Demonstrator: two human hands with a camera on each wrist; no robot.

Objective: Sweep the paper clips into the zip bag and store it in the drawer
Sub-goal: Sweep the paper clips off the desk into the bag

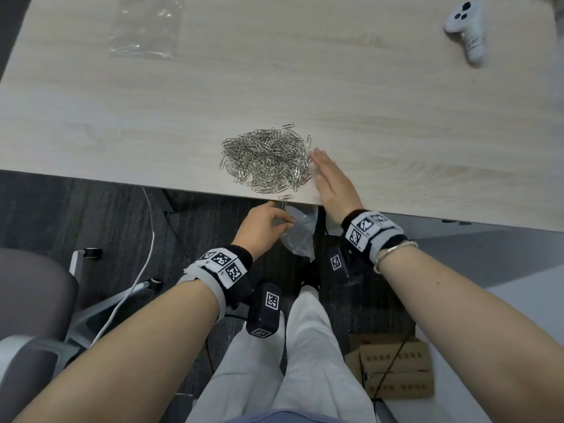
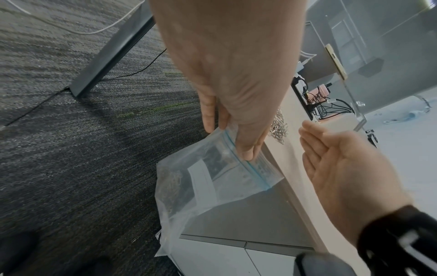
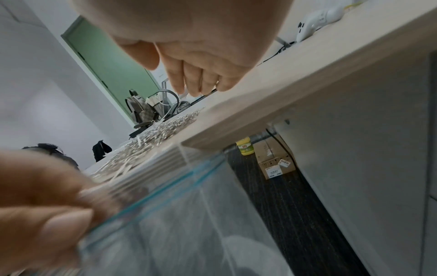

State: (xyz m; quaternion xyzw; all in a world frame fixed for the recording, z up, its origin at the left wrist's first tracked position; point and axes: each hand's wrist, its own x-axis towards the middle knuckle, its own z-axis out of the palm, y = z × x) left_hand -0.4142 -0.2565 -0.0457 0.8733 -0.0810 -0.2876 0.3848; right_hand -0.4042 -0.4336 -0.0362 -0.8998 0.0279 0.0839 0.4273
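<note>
A heap of silver paper clips (image 1: 267,158) lies near the front edge of the pale wooden desk (image 1: 366,117). One clip (image 1: 285,199) hangs over that edge. My left hand (image 1: 264,222) pinches the blue-striped rim of a clear zip bag (image 1: 297,232) just below the desk edge; in the left wrist view the zip bag (image 2: 208,179) hangs open-mouthed with some clips inside. My right hand (image 1: 331,178) lies flat on the desk with straight fingers, touching the right side of the heap. In the right wrist view the paper clips (image 3: 146,138) sit just above the bag's rim (image 3: 165,188).
A second clear plastic bag (image 1: 146,29) lies at the desk's far left, and a white controller (image 1: 467,25) at the far right. Below the desk are a grey chair (image 1: 36,315), a white cable (image 1: 143,254), cardboard boxes (image 1: 393,367) and dark carpet.
</note>
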